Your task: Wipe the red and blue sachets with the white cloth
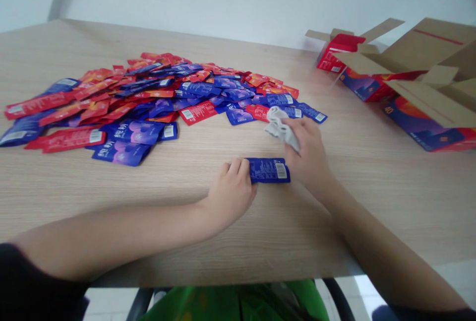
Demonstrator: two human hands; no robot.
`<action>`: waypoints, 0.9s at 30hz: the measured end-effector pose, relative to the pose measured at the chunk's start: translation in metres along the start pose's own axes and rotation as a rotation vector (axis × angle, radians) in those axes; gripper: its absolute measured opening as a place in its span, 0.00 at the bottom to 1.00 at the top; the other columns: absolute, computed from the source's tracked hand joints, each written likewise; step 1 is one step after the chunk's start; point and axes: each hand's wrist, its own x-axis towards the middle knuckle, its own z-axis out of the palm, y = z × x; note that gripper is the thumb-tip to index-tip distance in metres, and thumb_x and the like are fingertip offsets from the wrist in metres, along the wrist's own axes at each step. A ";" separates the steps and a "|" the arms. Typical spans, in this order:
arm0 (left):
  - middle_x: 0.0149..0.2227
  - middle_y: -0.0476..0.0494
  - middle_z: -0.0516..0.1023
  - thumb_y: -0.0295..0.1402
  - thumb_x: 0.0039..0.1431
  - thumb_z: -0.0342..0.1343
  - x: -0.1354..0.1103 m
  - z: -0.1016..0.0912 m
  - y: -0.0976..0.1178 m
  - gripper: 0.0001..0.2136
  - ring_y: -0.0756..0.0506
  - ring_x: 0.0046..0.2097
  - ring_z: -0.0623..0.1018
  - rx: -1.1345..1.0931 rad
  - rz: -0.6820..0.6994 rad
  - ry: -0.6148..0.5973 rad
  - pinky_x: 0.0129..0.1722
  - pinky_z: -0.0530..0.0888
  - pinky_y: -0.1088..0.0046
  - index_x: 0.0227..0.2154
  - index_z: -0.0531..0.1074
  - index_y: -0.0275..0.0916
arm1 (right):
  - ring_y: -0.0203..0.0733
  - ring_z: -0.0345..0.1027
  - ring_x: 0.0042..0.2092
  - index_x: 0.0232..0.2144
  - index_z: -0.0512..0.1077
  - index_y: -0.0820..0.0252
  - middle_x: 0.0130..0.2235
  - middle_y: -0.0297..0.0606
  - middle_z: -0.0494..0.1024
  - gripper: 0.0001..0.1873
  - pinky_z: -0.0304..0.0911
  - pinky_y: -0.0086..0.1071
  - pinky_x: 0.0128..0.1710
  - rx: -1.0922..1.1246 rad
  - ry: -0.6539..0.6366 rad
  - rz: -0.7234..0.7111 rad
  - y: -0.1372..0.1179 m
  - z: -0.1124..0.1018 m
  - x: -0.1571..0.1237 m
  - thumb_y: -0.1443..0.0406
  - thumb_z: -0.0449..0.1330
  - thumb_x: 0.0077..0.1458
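Note:
A blue sachet (268, 170) lies flat on the wooden table (372, 177) near its front edge. My left hand (230, 193) is curled with its fingertips pressing on the sachet's left end. My right hand (308, 151) rests at the sachet's right end and is closed around a crumpled grey-white cloth (279, 127) that sticks out above the fingers. A wide heap of red and blue sachets (148, 97) is spread across the table behind and to the left of my hands.
Opened cardboard boxes (420, 68) with red and blue printed sides lie at the far right of the table. A smaller red box (336, 50) sits behind them near the wall. A green seat (230, 306) shows below the table edge.

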 end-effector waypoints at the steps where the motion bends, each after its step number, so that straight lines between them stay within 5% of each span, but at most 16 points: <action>1: 0.42 0.31 0.74 0.33 0.64 0.49 0.000 0.000 0.000 0.14 0.35 0.45 0.72 0.001 0.012 -0.002 0.37 0.69 0.59 0.40 0.76 0.29 | 0.54 0.61 0.53 0.57 0.65 0.57 0.53 0.49 0.67 0.25 0.58 0.47 0.53 -0.019 -0.092 -0.041 -0.013 0.002 -0.006 0.69 0.50 0.57; 3: 0.42 0.31 0.74 0.33 0.63 0.49 0.001 -0.001 -0.002 0.13 0.34 0.46 0.72 0.010 0.031 -0.009 0.38 0.69 0.59 0.38 0.77 0.30 | 0.57 0.60 0.52 0.56 0.68 0.56 0.54 0.50 0.67 0.22 0.58 0.49 0.50 -0.096 -0.293 -0.103 -0.033 0.011 -0.018 0.63 0.52 0.59; 6: 0.42 0.30 0.75 0.33 0.62 0.50 0.001 -0.003 -0.002 0.13 0.35 0.46 0.73 0.032 0.033 -0.027 0.39 0.69 0.59 0.39 0.77 0.30 | 0.60 0.60 0.51 0.58 0.65 0.55 0.56 0.52 0.67 0.25 0.56 0.53 0.47 -0.219 -0.384 -0.114 -0.043 0.025 -0.028 0.56 0.50 0.61; 10: 0.51 0.24 0.74 0.35 0.64 0.47 -0.010 -0.005 0.003 0.20 0.31 0.53 0.72 0.094 0.024 -0.088 0.46 0.70 0.55 0.49 0.74 0.24 | 0.59 0.59 0.52 0.59 0.64 0.56 0.58 0.52 0.65 0.26 0.55 0.51 0.48 -0.269 -0.370 -0.084 -0.033 0.029 -0.027 0.55 0.49 0.62; 14: 0.64 0.21 0.59 0.39 0.65 0.46 -0.021 -0.003 0.008 0.29 0.25 0.65 0.59 0.126 -0.041 -0.178 0.57 0.64 0.50 0.61 0.61 0.19 | 0.58 0.59 0.53 0.60 0.64 0.55 0.59 0.50 0.65 0.26 0.54 0.49 0.49 -0.304 -0.358 -0.049 -0.027 0.027 -0.024 0.54 0.48 0.63; 19: 0.65 0.25 0.57 0.37 0.66 0.42 -0.013 -0.004 0.002 0.28 0.32 0.66 0.59 0.078 0.008 -0.236 0.60 0.64 0.56 0.63 0.58 0.21 | 0.55 0.58 0.54 0.59 0.64 0.53 0.58 0.47 0.65 0.24 0.52 0.46 0.49 -0.361 -0.325 0.020 -0.019 0.030 -0.017 0.56 0.49 0.62; 27: 0.66 0.30 0.58 0.39 0.67 0.42 -0.005 0.001 -0.012 0.27 0.33 0.65 0.62 -0.032 0.138 -0.161 0.61 0.63 0.55 0.63 0.58 0.25 | 0.55 0.58 0.54 0.57 0.66 0.55 0.57 0.48 0.66 0.24 0.52 0.46 0.49 -0.370 -0.280 0.045 -0.004 0.032 -0.012 0.57 0.52 0.60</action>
